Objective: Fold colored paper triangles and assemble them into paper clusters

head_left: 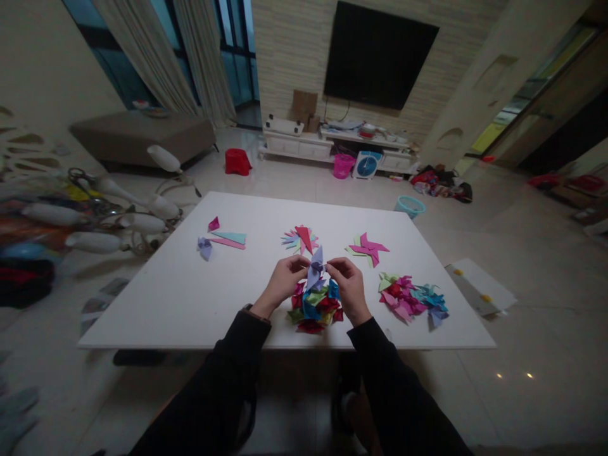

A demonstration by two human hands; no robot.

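Observation:
Both my hands hold a small purple folded paper piece (315,266) above a heap of coloured folded paper pieces (315,307) near the front edge of the white table (190,291). My left hand (284,282) pinches its left side and my right hand (349,285) pinches its right side. Black sleeves cover both forearms.
On the table lie another heap of folded pieces (411,296) at the right, a pink and green shape (367,248), a fan of coloured strips (299,239) and a few loose pieces (221,239) at the left. A lamp fixture (118,212) stands left of the table. Papers (479,288) lie on the floor.

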